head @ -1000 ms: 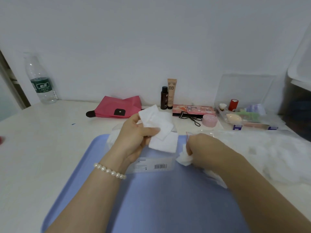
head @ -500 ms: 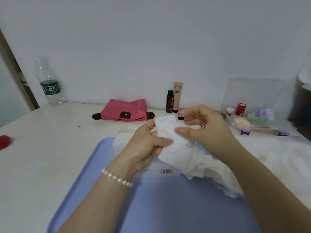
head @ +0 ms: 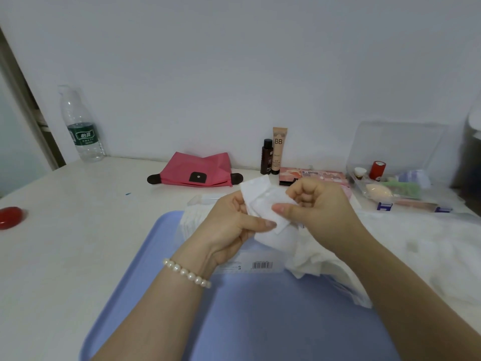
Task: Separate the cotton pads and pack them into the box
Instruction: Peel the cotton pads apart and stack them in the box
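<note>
Above the blue tray (head: 260,321), my left hand (head: 229,230) grips a small stack of white square cotton pads (head: 260,201) between thumb and fingers. My right hand (head: 320,207) pinches the top pad of that stack with thumb and curled fingers. More white pads hang and lie in a loose heap (head: 317,259) below my hands, on a clear packet with a barcode (head: 260,265). A clear plastic box (head: 203,199) lies just behind my left hand, mostly hidden, with a stack of pads (head: 190,222) at its near side.
A pink pouch (head: 195,169), a dark bottle (head: 266,157), a BB tube (head: 279,149) and a palette (head: 309,174) line the wall. A clear organiser (head: 406,183) stands at right, a water bottle (head: 82,126) at left, a red object (head: 10,217) at the table's left edge.
My right hand rose from the heap on the tray to the stack in my left hand and now pinches its top pad. My view shifted slightly left.
</note>
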### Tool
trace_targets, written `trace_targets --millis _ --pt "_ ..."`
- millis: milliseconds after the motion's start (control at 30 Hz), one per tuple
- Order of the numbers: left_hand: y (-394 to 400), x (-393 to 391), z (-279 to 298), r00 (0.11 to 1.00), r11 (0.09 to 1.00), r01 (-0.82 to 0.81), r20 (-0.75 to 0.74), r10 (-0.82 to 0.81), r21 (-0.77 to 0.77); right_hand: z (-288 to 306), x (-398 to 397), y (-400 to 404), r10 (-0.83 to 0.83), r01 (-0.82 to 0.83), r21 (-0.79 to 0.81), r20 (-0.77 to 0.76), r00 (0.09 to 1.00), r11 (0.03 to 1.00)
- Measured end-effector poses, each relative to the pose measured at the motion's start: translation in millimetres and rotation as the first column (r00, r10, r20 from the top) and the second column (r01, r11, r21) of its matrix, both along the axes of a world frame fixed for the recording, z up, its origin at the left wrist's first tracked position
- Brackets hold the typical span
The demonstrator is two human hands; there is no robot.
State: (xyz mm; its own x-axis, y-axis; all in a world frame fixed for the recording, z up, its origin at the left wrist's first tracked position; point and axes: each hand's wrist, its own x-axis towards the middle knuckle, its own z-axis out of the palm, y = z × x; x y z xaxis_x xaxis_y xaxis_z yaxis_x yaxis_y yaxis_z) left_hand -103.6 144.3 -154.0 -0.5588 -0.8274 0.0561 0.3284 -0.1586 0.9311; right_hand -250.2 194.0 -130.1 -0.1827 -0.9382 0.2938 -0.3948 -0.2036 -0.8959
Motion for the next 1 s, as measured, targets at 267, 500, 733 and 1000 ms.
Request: trace_targets --millis 267,500,733,1000 --pt "-1 -1 0 1.000 0.997 -0.018 -0.024 0.020 0.070 4 -14 -3 0.007 -0.050 0.090 0.425 0.905 0.995" --pt "-4 0 1 0.992 0.988 -0.046 -0.107 0.063 0.150 10 -26 4 0.162 -0.232 0.233 0.285 0.945 0.944" --pt "0 -5 1 0.993 0.989 -0.059 -0.092 0.072 0.139 9 -13 6 0.104 -0.106 0.262 0.021 0.994 0.959" --pt "0 -12 -2 0.980 0.971 -0.069 -0.167 0.110 0.229 0 -8 -1 -0.024 0.032 0.208 -0.039 0.999 0.978"
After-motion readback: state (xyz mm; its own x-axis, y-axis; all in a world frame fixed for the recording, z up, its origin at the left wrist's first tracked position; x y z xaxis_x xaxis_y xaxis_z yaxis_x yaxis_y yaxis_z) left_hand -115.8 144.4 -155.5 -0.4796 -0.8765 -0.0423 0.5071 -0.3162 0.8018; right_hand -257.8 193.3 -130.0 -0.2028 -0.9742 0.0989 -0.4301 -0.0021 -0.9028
